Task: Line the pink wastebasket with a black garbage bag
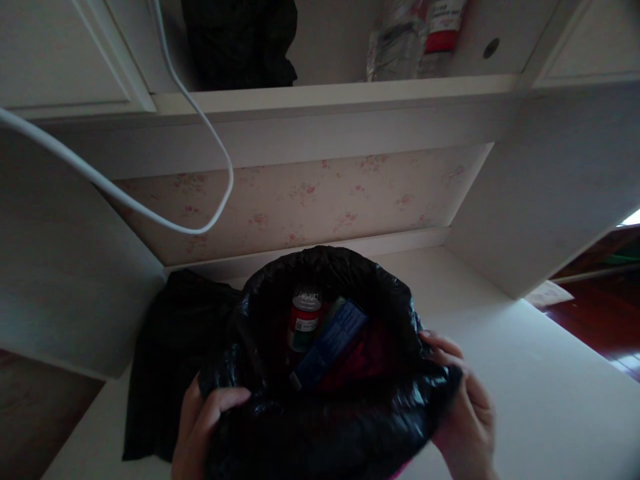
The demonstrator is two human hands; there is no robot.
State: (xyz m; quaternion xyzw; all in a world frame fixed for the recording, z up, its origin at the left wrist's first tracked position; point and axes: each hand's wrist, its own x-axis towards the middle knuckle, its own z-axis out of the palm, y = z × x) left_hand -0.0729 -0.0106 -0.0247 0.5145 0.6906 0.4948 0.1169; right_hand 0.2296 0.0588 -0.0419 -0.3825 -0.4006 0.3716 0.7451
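From the head camera, a black plastic bag [330, 373] stands on the white surface [525, 373] with its mouth held wide. The left hand [200, 427] has its grip pinching the near left part of the bag's rim, thumb over the edge. The right hand [465, 413] has its grip pinching the near right part of the rim, fingers curled over the crumpled plastic.

Inside the bag a small bottle with a red label [304, 320] stands upright, and a blue box [330, 343] leans against it, tilted; something reddish lies beneath them, too dark to name. Just left of the bag a dark folded cloth [170, 360] lies on the surface, touching the bag.

Above, a white cable [150, 213] loops down across the flowered back panel, and a clear plastic bottle [415, 40] lies on the upper shelf [350, 90].

To hold the opening well, I judge both grips should keep even tension on opposite sides of the rim, so the thin plastic neither tears nor collapses onto the bottle.
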